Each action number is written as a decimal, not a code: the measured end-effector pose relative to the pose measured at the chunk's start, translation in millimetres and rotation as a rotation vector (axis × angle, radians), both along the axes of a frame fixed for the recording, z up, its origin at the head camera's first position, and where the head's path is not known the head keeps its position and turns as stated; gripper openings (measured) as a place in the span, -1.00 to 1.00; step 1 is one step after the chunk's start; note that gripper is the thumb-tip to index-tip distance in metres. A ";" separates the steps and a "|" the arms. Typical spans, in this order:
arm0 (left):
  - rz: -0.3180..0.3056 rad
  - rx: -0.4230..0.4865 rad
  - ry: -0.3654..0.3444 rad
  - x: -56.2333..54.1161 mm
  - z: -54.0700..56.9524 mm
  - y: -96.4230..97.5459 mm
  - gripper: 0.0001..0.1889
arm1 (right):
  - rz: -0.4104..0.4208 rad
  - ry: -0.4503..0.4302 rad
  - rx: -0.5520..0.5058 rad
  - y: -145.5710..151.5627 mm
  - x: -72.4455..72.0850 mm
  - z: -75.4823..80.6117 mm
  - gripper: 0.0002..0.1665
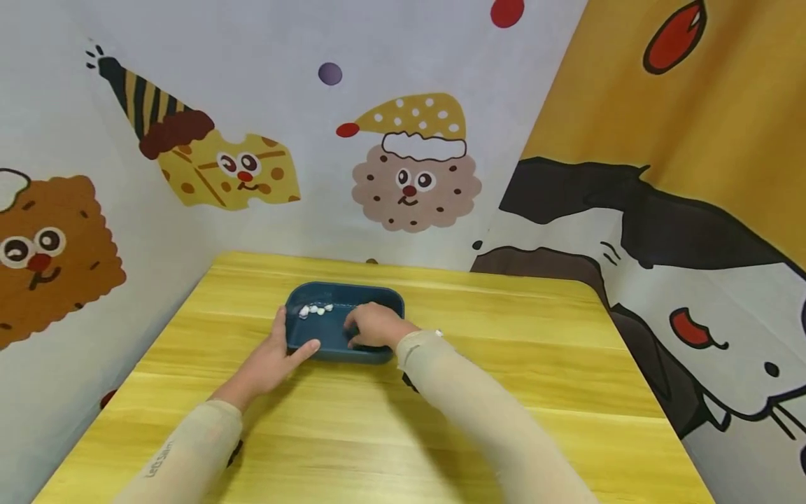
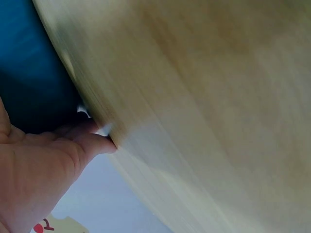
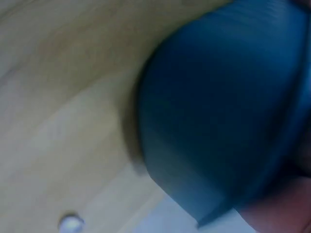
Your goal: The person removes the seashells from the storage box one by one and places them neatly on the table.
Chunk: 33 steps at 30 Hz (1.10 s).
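Note:
A dark blue rectangular tub (image 1: 340, 355) stands on the table, with several small whitish lumps (image 1: 317, 310) clustered at its left inside. My left hand (image 1: 271, 360) holds the tub's left front corner. Its thumb lies at the front rim and its fingers along the outer left wall; the left wrist view shows those fingers (image 2: 80, 138) against the blue side. My right hand (image 1: 376, 325) reaches over the rim into the tub's right half. Thumb and forefinger point down, spread apart, with nothing visible between them; the other fingers are hidden.
The yellow wood-grain table (image 1: 504, 364) reaches to a wall hung with cartoon-printed cloth (image 1: 283, 63). One small whitish piece (image 1: 439, 332) lies on the table just past my right wrist, and a round shiny piece (image 3: 71, 223) shows in the right wrist view.

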State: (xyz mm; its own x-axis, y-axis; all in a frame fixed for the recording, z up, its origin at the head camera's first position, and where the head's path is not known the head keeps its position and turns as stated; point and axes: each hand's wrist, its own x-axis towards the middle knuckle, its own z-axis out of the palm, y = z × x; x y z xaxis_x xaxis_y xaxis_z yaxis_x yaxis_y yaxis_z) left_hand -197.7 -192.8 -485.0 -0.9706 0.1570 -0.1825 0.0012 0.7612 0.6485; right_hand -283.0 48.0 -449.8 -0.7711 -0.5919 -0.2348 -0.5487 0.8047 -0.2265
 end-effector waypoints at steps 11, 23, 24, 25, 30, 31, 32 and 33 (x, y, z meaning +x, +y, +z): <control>0.011 0.009 0.023 -2.7 1.0 -0.8 0.24 | 0.039 0.004 -0.037 -6.5 -5.4 -10.4 -0.90; 0.008 0.007 0.007 -2.7 -5.5 -0.3 0.24 | -0.048 0.013 0.019 -6.8 6.2 -7.7 -0.94; 0.008 0.010 0.010 -2.7 -5.6 -0.4 0.23 | -0.048 0.021 0.022 -6.6 6.7 -8.2 -0.94; 0.007 0.011 0.011 -2.6 -5.4 -0.4 0.23 | -0.049 0.021 0.027 -6.5 6.7 -8.1 -0.95; 0.005 0.016 0.014 -2.5 -5.0 -0.9 0.24 | -0.001 0.012 0.046 -2.1 4.9 -7.9 -0.98; 0.004 0.016 0.015 -2.3 -4.6 -0.9 0.24 | 0.014 0.014 0.042 -0.9 4.3 -7.5 -0.97; 0.007 0.018 0.015 -2.2 -4.6 -1.2 0.24 | 0.029 0.016 0.032 0.4 3.7 -7.6 -0.94; 0.009 0.020 0.016 -2.3 -4.8 -1.5 0.24 | 0.042 0.018 0.020 1.7 3.2 -7.2 -0.88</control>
